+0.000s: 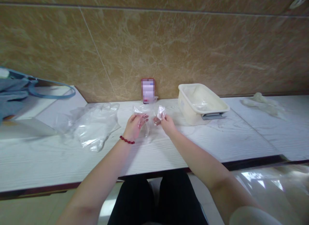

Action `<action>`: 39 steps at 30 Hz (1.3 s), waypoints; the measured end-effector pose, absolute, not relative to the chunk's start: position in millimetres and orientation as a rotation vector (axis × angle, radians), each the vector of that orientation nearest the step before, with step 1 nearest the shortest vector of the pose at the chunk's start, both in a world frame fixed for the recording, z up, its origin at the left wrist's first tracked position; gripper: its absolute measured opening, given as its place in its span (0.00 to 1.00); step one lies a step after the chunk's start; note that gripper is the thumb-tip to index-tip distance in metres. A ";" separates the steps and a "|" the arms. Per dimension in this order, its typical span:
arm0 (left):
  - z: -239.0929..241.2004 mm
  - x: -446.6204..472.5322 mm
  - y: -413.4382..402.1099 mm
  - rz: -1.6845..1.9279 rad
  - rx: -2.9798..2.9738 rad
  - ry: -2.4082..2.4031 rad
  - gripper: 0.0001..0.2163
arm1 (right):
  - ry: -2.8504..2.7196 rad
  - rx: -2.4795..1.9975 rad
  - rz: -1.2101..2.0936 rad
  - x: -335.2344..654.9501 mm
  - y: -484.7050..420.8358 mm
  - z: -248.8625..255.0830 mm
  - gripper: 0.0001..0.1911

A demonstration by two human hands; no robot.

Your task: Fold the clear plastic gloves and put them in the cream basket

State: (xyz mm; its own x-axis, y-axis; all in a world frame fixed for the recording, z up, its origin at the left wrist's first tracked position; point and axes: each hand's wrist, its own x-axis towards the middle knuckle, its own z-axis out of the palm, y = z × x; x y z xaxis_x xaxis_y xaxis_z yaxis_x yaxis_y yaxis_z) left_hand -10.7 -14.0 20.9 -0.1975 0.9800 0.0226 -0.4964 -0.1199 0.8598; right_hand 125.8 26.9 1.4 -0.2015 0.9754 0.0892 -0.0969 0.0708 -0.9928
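A thin, clear plastic bag (151, 112) is stretched between my two hands, a little above the white tabletop (154, 154). My left hand (135, 125), with a red bead bracelet at the wrist, has its fingers closed on the bag's left side, and the film covers the fingertips. My right hand (167, 124) pinches a bunched, shiny part of the same bag. Left of my hands lies a loose heap of clear plastic bags (94, 128). A cream plastic bin (191, 115) with clear plastic in it stands to the right.
A phone (147, 91) leans against the brown marbled wall (164, 47) behind my hands. At the far left is an open white box (26, 128), with blue-grey fabric (12, 92) and a strap above it. Crumpled translucent material (263, 104) lies far right. The table's front edge runs beneath my forearms.
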 end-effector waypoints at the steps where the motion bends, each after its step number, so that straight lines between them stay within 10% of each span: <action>1: 23.6 -13.4 -13.9 1.611 0.730 0.865 0.05 | -1.236 -0.977 1.388 126.3 28.3 3.0 0.16; 11: 12.9 -40.0 6.2 1.148 0.358 1.047 0.09 | -1.040 -1.362 1.640 136.4 41.4 6.4 0.02; 28: 15.4 -46.3 -62.5 0.992 1.919 1.869 0.21 | -1.456 -1.447 1.590 164.4 9.3 19.1 0.50; 34: -1.3 6.6 -101.0 0.853 2.152 1.803 0.31 | -1.164 -1.141 1.724 160.1 -15.8 33.6 0.30; 39: 19.1 9.6 -83.8 1.191 1.948 1.668 0.07 | -1.061 -1.039 1.855 165.7 -22.9 68.6 0.04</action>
